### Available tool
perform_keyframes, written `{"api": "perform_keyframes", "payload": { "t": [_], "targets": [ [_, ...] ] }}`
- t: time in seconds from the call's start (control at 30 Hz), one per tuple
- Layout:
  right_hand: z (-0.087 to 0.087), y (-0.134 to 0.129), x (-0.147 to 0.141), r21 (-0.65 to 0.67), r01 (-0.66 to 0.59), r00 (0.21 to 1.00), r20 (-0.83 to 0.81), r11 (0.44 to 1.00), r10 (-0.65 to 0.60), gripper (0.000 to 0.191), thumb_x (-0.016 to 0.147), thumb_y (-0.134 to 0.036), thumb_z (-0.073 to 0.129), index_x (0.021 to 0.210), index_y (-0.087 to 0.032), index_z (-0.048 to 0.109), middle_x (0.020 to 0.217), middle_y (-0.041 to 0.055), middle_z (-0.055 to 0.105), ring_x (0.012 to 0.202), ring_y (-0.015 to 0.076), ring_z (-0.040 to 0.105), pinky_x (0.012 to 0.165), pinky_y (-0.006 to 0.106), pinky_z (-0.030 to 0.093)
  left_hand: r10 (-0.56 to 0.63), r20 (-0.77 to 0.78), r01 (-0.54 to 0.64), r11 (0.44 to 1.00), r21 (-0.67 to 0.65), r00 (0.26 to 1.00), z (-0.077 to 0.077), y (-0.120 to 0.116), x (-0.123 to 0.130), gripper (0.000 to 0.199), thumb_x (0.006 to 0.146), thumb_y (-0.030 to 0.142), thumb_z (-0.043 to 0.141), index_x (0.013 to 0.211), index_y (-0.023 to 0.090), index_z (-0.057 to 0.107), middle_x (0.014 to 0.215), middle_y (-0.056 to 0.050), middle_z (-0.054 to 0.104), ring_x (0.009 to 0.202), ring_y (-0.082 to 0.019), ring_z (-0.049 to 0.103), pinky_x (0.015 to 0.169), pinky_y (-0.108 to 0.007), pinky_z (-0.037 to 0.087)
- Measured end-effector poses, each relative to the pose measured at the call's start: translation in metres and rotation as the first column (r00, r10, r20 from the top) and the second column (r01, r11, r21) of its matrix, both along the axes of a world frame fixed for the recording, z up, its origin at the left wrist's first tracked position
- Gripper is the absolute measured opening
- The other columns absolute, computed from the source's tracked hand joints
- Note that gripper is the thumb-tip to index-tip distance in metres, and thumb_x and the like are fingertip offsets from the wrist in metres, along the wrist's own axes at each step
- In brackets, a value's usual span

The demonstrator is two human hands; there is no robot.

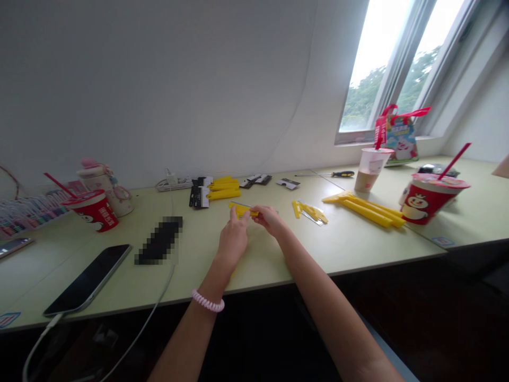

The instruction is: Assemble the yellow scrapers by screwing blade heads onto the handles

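Over the middle of the table, both hands meet at a yellow scraper (pixel 240 210) with a thin grey blade strip along its far edge. My left hand (pixel 233 237) closes on its near left part, fingertips on the yellow plastic. The fingers of my right hand (pixel 271 219) pinch its right end. A small piece of yellow shows under my left wrist, and the rest of the tool is hidden by that hand. To the right lie small flat yellow plastic pieces (pixel 312 211), then several long-handled yellow scrapers (pixel 363 209).
Yellow handles with black cards (pixel 223 187) lie at the back by a power strip (pixel 175 183). A screwdriver (pixel 342 174) rests near the wall. Red cups (pixel 431 199) stand at both sides. A phone (pixel 89 278) with a cable is at front left, beside a blurred black object (pixel 159 241).
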State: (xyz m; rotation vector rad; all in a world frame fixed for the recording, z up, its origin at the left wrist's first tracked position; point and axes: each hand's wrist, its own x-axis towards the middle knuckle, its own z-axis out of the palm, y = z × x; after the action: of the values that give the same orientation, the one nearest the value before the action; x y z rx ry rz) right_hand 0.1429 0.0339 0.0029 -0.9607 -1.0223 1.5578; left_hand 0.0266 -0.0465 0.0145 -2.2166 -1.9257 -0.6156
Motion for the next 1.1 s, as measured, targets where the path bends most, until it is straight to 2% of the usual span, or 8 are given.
{"api": "perform_keyframes", "payload": {
  "t": [0.13,0.23,0.3,0.43,0.57,0.83,0.97,1.1],
  "targets": [
    [0.001,0.000,0.000,0.098,-0.020,1.000,0.001,0.995,0.020,0.016,0.071,-0.030,0.058,0.074,-0.014,0.060,0.073,0.0029,0.063,0.057,0.0070,0.055,0.051,0.016,0.043,-0.044,0.175,0.033,0.997,0.064,0.984,0.002,0.010,-0.008,0.053,0.070,0.003,0.043,0.118,0.025,0.049,0.135,-0.015,0.033,0.086,-0.024,0.061,0.075,-0.037,0.047],
    [-0.003,0.000,-0.002,0.223,0.025,0.972,0.221,0.975,-0.075,0.030,0.079,-0.041,0.046,0.078,-0.015,0.062,0.081,0.0053,0.065,0.065,0.0106,0.056,0.056,0.020,0.043,-0.102,0.493,0.031,0.988,0.149,0.864,0.003,0.026,-0.016,0.044,0.065,0.003,0.051,0.103,0.024,0.055,0.123,-0.010,0.046,0.092,-0.022,0.059,0.077,-0.034,0.047],
    [-0.008,-0.001,-0.006,0.377,0.035,0.834,0.499,0.925,-0.235,0.026,0.079,-0.037,0.047,0.077,-0.016,0.063,0.082,0.0051,0.064,0.070,0.0126,0.055,0.062,0.023,0.042,-0.154,0.767,0.040,0.986,0.165,0.623,0.004,0.040,-0.021,0.038,0.061,0.004,0.055,0.094,0.023,0.054,0.107,-0.007,0.055,0.073,-0.015,0.059,0.063,-0.026,0.048],
    [-0.019,-0.005,-0.018,0.547,-0.118,0.459,0.770,0.829,-0.443,0.014,0.074,-0.028,0.056,0.080,-0.019,0.063,0.086,0.0045,0.063,0.079,0.0150,0.054,0.068,0.024,0.037,-0.141,0.985,0.154,0.976,0.154,-0.096,0.004,0.059,-0.023,0.047,0.060,0.007,0.054,0.102,0.024,0.044,0.071,0.003,0.054,0.044,-0.004,0.045,0.043,-0.016,0.036],
    [-0.020,-0.009,-0.025,0.535,-0.213,0.307,0.831,0.818,-0.463,0.013,0.076,-0.026,0.054,0.079,-0.019,0.064,0.088,0.0066,0.062,0.082,0.0165,0.054,0.065,0.024,0.035,-0.099,0.902,0.222,0.953,0.208,-0.420,0.002,0.062,-0.028,0.052,0.059,0.005,0.053,0.106,0.024,0.044,0.064,0.005,0.050,0.046,-0.003,0.044,0.042,-0.011,0.032],
    [-0.018,-0.008,-0.018,0.512,-0.205,0.270,0.849,0.834,-0.454,0.017,0.078,-0.019,0.048,0.079,-0.018,0.065,0.091,0.0082,0.064,0.083,0.0170,0.056,0.067,0.025,0.036,0.133,0.812,0.455,0.873,0.175,-0.568,-0.003,0.055,-0.041,0.061,0.060,-0.003,0.052,0.111,0.028,0.041,0.093,-0.003,0.054,0.052,-0.001,0.046,0.041,-0.008,0.034],
    [-0.019,0.003,-0.004,0.500,0.084,0.501,0.727,0.862,-0.471,0.015,0.074,-0.022,0.051,0.076,-0.018,0.066,0.083,0.0060,0.066,0.079,0.0171,0.056,0.068,0.026,0.038,0.268,0.798,0.573,0.812,0.115,-0.540,-0.002,0.051,-0.042,0.065,0.063,-0.005,0.050,0.117,0.030,0.040,0.104,-0.006,0.052,0.053,0.000,0.045,0.041,-0.007,0.035],
    [-0.016,0.011,0.005,0.360,0.323,0.821,0.354,0.876,-0.448,0.024,0.069,-0.037,0.056,0.079,-0.017,0.066,0.077,0.0038,0.065,0.072,0.0158,0.055,0.065,0.025,0.040,0.327,0.803,0.640,0.763,0.087,-0.499,-0.001,0.047,-0.040,0.069,0.065,-0.005,0.048,0.123,0.030,0.037,0.106,-0.008,0.052,0.053,0.000,0.043,0.041,-0.007,0.035]
  ]
}}
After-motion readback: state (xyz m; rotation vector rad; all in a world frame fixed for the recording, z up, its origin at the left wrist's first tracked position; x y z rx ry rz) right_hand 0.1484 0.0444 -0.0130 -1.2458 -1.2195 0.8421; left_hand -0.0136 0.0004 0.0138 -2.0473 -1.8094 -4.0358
